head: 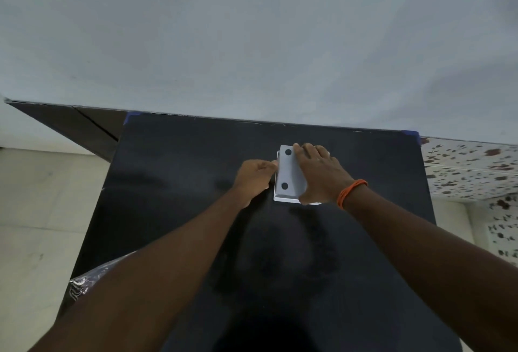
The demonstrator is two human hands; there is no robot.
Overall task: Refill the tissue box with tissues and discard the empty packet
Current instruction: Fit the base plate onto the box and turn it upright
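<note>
A white tissue box [288,176] lies upside down on the black table [182,183], its flat underside with two round black feet facing up. My right hand [318,173] lies over the box's right half, fingers curled around its far edge and thumb at its near corner. At the box's left edge my left hand [253,180] pinches the rim with closed fingertips. A clear crinkled plastic packet [84,281] with dark print pokes out under my left forearm at the table's near left edge. No tissues are visible.
A pale wall [252,29] rises right behind the table's far edge. Light floor tiles [36,211] lie to the left, and a speckled tiled surface [471,172] sits to the right. An orange band [350,192] circles my right wrist.
</note>
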